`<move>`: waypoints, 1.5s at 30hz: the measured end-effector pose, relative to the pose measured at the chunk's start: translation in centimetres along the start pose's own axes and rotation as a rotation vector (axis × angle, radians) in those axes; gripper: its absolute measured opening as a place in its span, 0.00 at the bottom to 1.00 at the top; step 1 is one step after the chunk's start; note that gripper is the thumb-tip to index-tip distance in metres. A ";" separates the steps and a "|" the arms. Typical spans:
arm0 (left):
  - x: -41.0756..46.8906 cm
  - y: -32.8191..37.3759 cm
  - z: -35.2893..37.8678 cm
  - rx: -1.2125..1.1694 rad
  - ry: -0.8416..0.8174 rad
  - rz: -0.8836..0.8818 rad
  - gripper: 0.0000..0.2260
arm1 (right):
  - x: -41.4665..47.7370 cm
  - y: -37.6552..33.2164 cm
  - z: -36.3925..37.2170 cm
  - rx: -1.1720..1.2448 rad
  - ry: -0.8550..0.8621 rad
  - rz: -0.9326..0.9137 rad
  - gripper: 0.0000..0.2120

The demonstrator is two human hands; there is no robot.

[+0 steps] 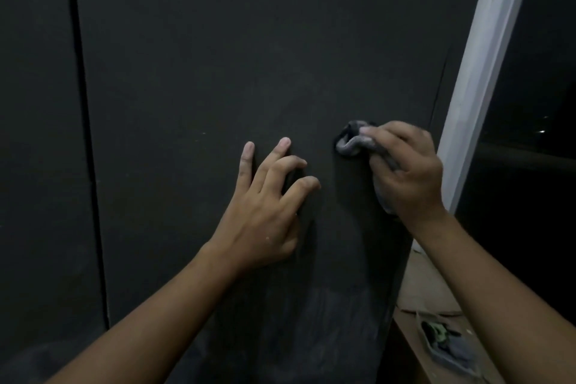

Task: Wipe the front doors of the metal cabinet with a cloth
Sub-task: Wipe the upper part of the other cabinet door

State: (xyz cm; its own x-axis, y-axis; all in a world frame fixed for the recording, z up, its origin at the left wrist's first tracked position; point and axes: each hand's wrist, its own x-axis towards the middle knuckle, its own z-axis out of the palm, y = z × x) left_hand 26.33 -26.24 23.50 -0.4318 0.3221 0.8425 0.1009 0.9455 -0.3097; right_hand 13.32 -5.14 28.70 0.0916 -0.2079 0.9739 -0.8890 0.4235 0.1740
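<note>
The dark metal cabinet's right door (218, 56) fills most of the head view; a vertical seam at the left divides it from the left door (34, 103). My right hand (405, 171) grips a crumpled grey cloth (350, 142) and presses it against the right door near its right edge. My left hand (268, 206) rests on the same door to the left of the cloth, fingers spread and slightly bent, fingertips touching the metal. Most of the cloth is hidden under my right hand.
A white frame post (486, 72) runs up just right of the cabinet, with a dark window (536, 134) beyond it. Below it, a wooden ledge (430, 290) carries a clear bag of small items (448, 343).
</note>
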 end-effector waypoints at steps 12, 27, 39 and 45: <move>-0.2 1.3 -0.8 -0.106 -0.053 0.031 0.18 | -6.1 -1.4 -0.7 0.059 -0.283 -0.282 0.12; -6.2 -8.7 -10.8 0.111 0.157 -0.529 0.22 | 4.2 -17.2 9.9 0.103 0.031 -0.119 0.15; -10.2 -10.1 -12.6 -0.080 0.076 -0.463 0.29 | -3.7 -19.9 10.0 0.221 -0.358 -0.527 0.11; -11.5 -10.7 -13.8 -0.044 0.011 -0.461 0.32 | 5.0 -19.3 9.8 0.217 -0.009 -0.102 0.15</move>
State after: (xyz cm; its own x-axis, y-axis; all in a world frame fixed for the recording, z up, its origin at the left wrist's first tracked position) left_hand 42.57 -39.38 23.21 -0.4309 -0.1322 0.8927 -0.0611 0.9912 0.1173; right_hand 26.53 -23.00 28.82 0.1824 -0.2478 0.9515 -0.9512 0.2005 0.2346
